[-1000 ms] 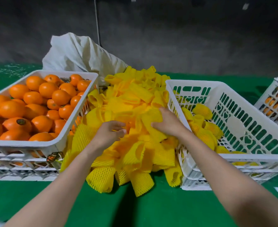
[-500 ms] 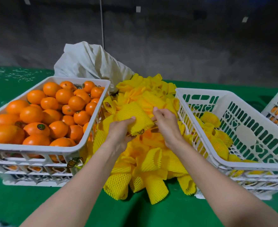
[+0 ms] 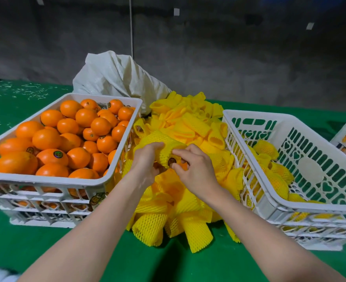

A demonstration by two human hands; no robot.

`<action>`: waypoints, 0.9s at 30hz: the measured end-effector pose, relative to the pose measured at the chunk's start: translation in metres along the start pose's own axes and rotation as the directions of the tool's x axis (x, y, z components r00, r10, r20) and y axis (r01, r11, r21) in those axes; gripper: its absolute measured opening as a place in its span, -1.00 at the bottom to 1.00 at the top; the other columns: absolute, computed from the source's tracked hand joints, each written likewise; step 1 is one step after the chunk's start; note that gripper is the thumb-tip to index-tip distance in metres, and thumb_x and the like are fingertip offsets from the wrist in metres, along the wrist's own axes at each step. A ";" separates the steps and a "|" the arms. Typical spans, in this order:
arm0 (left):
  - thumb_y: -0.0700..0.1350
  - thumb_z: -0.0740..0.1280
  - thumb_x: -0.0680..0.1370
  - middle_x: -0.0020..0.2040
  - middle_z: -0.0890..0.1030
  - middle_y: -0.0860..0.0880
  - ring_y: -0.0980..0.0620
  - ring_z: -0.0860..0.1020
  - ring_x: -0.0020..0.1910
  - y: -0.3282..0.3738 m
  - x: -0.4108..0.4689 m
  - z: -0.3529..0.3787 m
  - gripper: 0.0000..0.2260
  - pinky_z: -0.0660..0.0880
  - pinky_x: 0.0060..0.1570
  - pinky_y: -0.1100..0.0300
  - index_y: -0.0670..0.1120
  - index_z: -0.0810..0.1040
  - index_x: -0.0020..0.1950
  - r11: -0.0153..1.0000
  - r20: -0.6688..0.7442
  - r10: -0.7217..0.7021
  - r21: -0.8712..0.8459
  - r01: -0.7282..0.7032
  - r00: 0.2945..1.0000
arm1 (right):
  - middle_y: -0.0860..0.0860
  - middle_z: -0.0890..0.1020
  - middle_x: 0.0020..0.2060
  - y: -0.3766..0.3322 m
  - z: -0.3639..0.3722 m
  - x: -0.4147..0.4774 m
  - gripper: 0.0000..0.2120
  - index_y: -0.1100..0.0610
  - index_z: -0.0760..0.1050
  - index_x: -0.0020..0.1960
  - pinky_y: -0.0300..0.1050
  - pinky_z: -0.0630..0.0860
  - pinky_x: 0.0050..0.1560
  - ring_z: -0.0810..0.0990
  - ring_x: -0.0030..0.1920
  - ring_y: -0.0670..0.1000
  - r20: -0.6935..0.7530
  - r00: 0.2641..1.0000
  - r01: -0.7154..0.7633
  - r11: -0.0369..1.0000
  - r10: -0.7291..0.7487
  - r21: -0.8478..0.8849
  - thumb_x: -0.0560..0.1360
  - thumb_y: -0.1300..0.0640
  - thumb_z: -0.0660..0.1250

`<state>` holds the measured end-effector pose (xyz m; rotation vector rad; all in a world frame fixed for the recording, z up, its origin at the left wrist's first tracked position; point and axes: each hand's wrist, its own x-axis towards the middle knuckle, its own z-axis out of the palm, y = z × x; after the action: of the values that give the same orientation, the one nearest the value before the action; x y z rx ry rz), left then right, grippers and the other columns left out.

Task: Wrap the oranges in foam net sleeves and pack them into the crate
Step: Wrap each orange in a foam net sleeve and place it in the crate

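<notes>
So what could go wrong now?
The orange pokes from the end of the sleeve; it might slip from the left hand and right hand into the pile. The full crate is heaped near its rim; a bump could roll its oranges out.

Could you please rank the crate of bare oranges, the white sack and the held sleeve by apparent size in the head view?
1. crate of bare oranges, nearest the camera.
2. white sack, farther back, true size unsure.
3. held sleeve, clearly smallest.
</notes>
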<state>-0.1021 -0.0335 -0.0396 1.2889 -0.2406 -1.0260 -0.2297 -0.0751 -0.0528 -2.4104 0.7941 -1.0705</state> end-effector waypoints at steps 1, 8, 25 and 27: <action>-0.14 0.38 0.51 -0.09 0.56 -0.22 -0.16 0.55 -0.22 0.001 0.000 -0.002 -0.80 0.55 -0.25 0.01 -0.19 0.50 0.08 0.998 -0.032 0.014 0.054 -0.012 0.999 | 0.12 0.50 -0.19 -0.002 0.000 0.000 -0.73 0.19 0.63 0.08 -0.06 0.45 -0.20 0.50 -0.22 0.08 0.010 1.000 0.028 0.999 -0.028 -0.018 0.38 0.24 0.47; -0.17 0.44 0.46 -0.28 0.53 -0.17 -0.09 0.54 -0.35 0.032 -0.011 -0.033 -0.83 0.54 -0.35 0.09 -0.19 0.49 -0.07 0.940 -0.064 0.221 0.279 -0.195 0.973 | 0.14 0.61 -0.28 -0.028 0.013 0.007 -0.97 0.24 0.62 -0.21 -0.03 0.53 -0.32 0.60 -0.28 0.13 -0.080 0.945 0.321 0.946 -0.318 0.031 0.36 0.27 0.43; -0.14 0.41 0.52 -0.12 0.59 0.12 0.12 0.57 -0.16 0.043 -0.042 -0.147 -0.87 0.50 -0.34 0.22 0.06 0.50 -0.12 0.888 -0.155 0.442 0.216 -0.406 0.884 | 0.13 0.56 0.02 -0.081 0.132 -0.030 -0.88 0.21 0.48 -0.03 -0.03 0.41 -0.04 0.48 0.09 0.15 0.337 0.931 -0.095 0.985 0.140 -0.146 0.50 0.16 0.30; -0.14 0.41 0.52 -0.11 0.59 0.12 0.11 0.57 -0.16 0.042 -0.042 -0.149 -0.88 0.51 -0.37 0.23 0.06 0.50 -0.11 0.893 -0.137 0.428 0.211 -0.396 0.893 | 0.14 0.59 0.00 -0.079 0.135 -0.031 -0.86 0.21 0.48 -0.04 -0.04 0.41 -0.10 0.52 0.05 0.17 0.283 0.946 -0.116 0.982 0.155 -0.151 0.49 0.14 0.33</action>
<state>-0.0056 0.0944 -0.0356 1.4065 -0.4558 -0.5264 -0.1164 0.0205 -0.1121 -2.5016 0.9340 -0.6031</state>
